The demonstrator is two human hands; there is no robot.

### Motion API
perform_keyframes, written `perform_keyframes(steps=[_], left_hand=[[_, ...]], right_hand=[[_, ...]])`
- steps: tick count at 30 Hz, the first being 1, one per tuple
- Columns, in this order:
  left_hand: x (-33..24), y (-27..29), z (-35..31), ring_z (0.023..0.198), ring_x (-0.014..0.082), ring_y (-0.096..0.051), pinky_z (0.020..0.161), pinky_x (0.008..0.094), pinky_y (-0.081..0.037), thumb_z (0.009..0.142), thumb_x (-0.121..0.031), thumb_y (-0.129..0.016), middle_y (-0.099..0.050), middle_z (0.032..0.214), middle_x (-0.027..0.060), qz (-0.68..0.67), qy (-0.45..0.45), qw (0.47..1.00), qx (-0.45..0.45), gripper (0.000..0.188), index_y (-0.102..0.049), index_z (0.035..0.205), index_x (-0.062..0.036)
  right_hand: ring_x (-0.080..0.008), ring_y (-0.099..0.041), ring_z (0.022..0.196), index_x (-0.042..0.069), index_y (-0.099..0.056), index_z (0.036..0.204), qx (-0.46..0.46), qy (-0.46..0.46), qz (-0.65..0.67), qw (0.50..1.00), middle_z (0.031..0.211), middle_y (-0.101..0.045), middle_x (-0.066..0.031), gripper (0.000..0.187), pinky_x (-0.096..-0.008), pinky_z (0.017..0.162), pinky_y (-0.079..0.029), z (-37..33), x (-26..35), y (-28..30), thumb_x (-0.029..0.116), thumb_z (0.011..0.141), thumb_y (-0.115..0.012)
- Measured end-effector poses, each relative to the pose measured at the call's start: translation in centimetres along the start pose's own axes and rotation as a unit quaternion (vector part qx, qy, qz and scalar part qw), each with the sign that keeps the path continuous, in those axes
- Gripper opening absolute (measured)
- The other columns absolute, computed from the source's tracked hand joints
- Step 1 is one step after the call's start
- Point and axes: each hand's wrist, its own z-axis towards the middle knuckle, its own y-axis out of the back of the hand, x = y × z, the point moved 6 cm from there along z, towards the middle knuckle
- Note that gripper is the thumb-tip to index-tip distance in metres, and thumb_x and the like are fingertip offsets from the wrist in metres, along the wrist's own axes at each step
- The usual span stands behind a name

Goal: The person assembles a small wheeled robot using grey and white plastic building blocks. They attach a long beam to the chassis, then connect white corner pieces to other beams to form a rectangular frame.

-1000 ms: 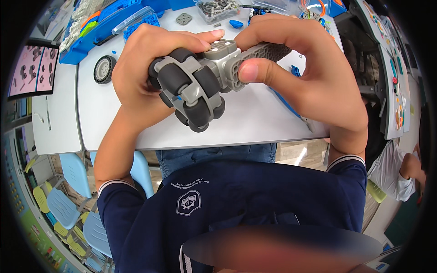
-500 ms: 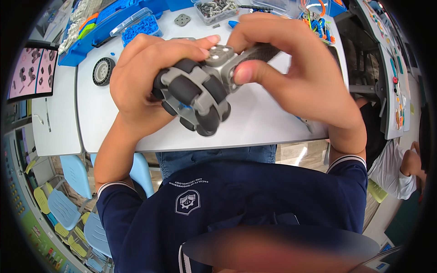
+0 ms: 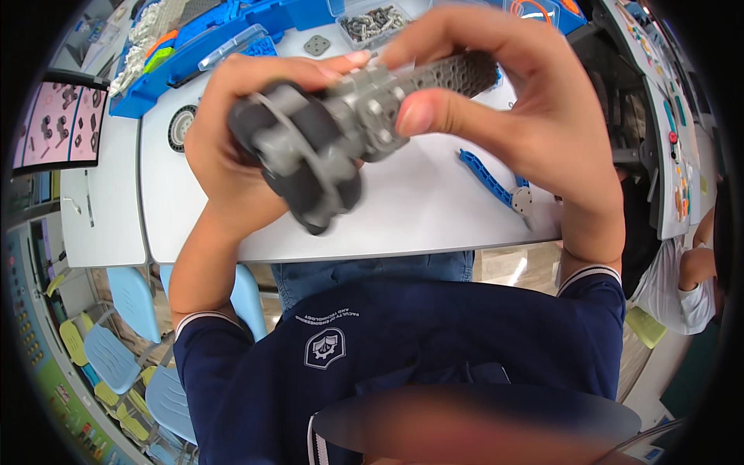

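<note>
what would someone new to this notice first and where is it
The eye probably falls first on the grey wheel with black rollers, blurred in the left hand, left of centre, beside the grey perforated piece in the right hand. Then perhaps the blue-handled tool on the white table, and the pink screen at far left.

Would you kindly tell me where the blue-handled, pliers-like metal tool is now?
In the head view, the blue-handled tool lies right of centre on the white table, near its front edge, below the thumb of the right hand.

table point(image 3: 422, 198) lies open between held wheel point(image 3: 298, 151) and blue-handled tool point(image 3: 488, 180).
</note>
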Motion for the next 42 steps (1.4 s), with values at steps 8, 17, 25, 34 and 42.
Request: perform_keyframes(steps=[8, 17, 25, 34, 42], left_hand=[[3.3, -0.7, -1.3, 0.105, 0.0267, -0.071, 0.092, 0.0409, -0.06, 0.094, -0.024, -0.071, -0.067, 0.126, 0.0174, -0.279, 0.381, 0.877, -0.091, 0.051, -0.056, 0.134, 0.0032], [6.3, -2.7, -3.3, 0.112, 0.0248, -0.067, 0.095, 0.0417, -0.058, 0.099, -0.042, -0.066, -0.067, 0.119, 0.0129, -0.379, 0.468, 0.784, -0.152, 0.051, -0.058, 0.13, -0.0021], [5.5, -2.8, -3.1, 0.12, 0.0235, -0.061, 0.108, 0.0413, -0.047, 0.1, -0.049, -0.063, -0.065, 0.125, 0.0129, -0.391, 0.443, 0.777, -0.217, 0.056, -0.055, 0.133, -0.0046], [2.2, -1.9, -6.5, 0.114, 0.0204, -0.062, 0.101, 0.0381, -0.048, 0.092, -0.018, -0.076, -0.065, 0.122, 0.0103, -0.373, 0.439, 0.802, -0.159, 0.053, -0.05, 0.135, 0.0006], [-1.6, -0.1, -10.4, 0.106, 0.0247, -0.057, 0.093, 0.0362, -0.048, 0.074, -0.029, -0.091, -0.067, 0.107, 0.0134, 0.077, 0.409, 0.909, 0.014, 0.06, -0.066, 0.118, 0.0029]], right_hand=[[-0.0098, -0.056, 0.086, -0.001, -0.057, 0.132, -0.15, 0.026, -0.063, 0.986, 0.098, -0.06, -0.0042, 0.05, -0.0247, 0.075, -0.045, 1.0, 0.1, 2.8, 0.028, 0.095, -0.074], [-0.0084, -0.061, 0.08, 0.001, -0.06, 0.123, -0.114, -0.071, -0.123, 0.983, 0.098, -0.064, -0.003, 0.045, -0.0222, 0.068, -0.045, -0.5, -4.0, 0.6, 0.027, 0.092, -0.078], [-0.0231, -0.07, 0.084, -0.004, -0.052, 0.133, 0.036, -0.146, 0.154, 0.977, 0.102, -0.068, -0.0169, 0.086, -0.0313, 0.067, -0.055, -1.7, -5.4, -4.1, 0.054, 0.079, -0.085], [-0.0173, -0.062, 0.11, -0.001, -0.057, 0.138, 0.157, -0.202, 0.244, 0.936, 0.124, -0.067, -0.0114, 0.064, -0.029, 0.097, -0.046, -1.5, -6.6, -0.3, 0.019, 0.083, -0.082], [-0.0137, -0.063, 0.103, -0.002, -0.057, 0.14, 0.29, -0.251, 0.21, 0.899, 0.117, -0.071, -0.0094, 0.062, -0.0281, 0.091, -0.05, -2.0, -8.4, -2.3, 0.018, 0.086, -0.079]])
